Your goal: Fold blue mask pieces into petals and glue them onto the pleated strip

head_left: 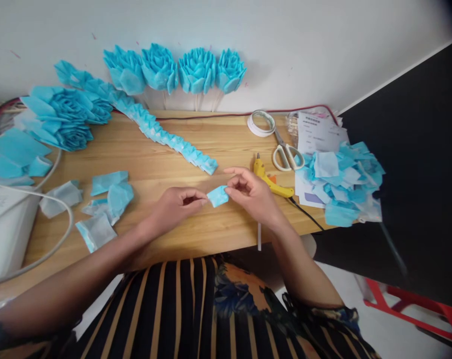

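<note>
Between my two hands is a small blue fabric piece (218,196), held just above the table near its front edge. My left hand (179,203) pinches its left corner between thumb and fingers. At the opposite side my right hand (253,193) grips the upper right corner with thumb and forefinger. Beyond the hands a long row of overlapping folded blue petals (166,137) runs diagonally across the table, its near end close to my right fingertips. A yellow glue gun (267,177) lies just right of my right hand.
Scissors (284,149) and a tape roll (261,123) lie behind the glue gun. A heap of blue pieces (341,174) covers papers at right. Loose pieces (110,194) and a white box (9,224) with a cable are at left. Several blue fabric flowers (197,70) stand along the wall.
</note>
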